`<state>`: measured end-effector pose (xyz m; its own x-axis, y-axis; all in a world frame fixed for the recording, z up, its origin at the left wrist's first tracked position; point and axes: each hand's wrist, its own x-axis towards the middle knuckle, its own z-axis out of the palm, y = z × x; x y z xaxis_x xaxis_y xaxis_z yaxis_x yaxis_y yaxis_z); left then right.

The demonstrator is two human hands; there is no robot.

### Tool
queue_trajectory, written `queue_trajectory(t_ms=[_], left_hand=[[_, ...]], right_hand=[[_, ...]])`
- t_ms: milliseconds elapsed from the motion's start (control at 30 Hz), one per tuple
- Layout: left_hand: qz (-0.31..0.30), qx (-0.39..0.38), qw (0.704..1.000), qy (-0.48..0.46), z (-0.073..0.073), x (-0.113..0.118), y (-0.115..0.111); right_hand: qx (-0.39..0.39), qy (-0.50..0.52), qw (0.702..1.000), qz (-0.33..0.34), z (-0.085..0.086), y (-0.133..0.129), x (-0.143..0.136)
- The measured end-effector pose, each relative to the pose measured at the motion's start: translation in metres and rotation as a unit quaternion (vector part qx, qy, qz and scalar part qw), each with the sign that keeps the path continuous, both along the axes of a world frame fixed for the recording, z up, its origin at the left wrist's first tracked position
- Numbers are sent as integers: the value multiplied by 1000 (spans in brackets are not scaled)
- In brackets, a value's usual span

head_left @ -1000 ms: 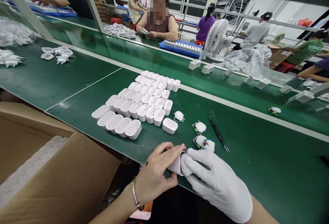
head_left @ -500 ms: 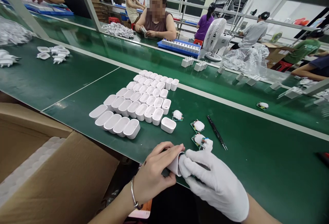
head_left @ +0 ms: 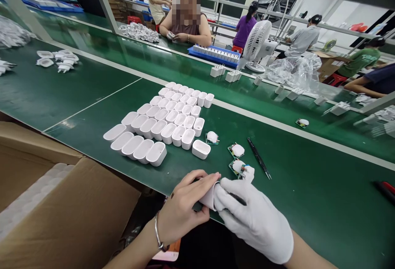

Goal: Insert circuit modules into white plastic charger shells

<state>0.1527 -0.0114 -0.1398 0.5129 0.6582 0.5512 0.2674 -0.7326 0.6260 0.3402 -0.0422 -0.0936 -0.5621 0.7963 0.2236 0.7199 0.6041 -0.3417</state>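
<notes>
Left of the rows of white cups (head_left: 159, 126), a cardboard box (head_left: 70, 211) stands open beside the desk (head_left: 308, 191), probably so its contents stay within reach. The rows of white cups sit close together, mouths up, which leaves their insides easy to see and their walls bracing one another. Nearer the person than these rows and to their right, the left hand (head_left: 188, 203) has its grip closed around a held cup (head_left: 208, 199), tipped sideways so that its mouth faces the other hand. A lone cup (head_left: 201, 149) lies just right of the rows, with circuit boards (head_left: 238, 150) farther right, white domes up, likely sparing the parts beneath. The gloved right hand (head_left: 259, 215), right of the rows and nearer the person, bunches its fingertips at the held cup's mouth; whether they pinch anything is hidden. Tweezers (head_left: 259, 158) lie farthest right of the rows, loose but close by.
</notes>
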Motion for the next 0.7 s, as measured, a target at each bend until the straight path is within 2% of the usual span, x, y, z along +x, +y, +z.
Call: queue_trajectory(t_ms=[133,267,400,467,567,633,700], left_hand=[[10,-33,999,-4,2,-3,0],[-7,-71,997,-9,2,-4,0],[-3,-83,997,-7,3,-4,0],[2,-91,996,-8,3,-5,0],[-10,-105,994,-9,3,-6,1],[-26,-107,994,-16,3,-7,2],[-41,-100,994,-17,2,-8,2]], right_hand=[[120,-24,992,3,15,-3,4],[226,53,973,0,19,-9,11],[176,2,983,47,11,-5,2],[163,8,985,57,7,-2,-1],[161,92,982,36,3,-4,4],[174,148,974,-3,0,-8,8],[160,158,974,-30,-6,-11,9]])
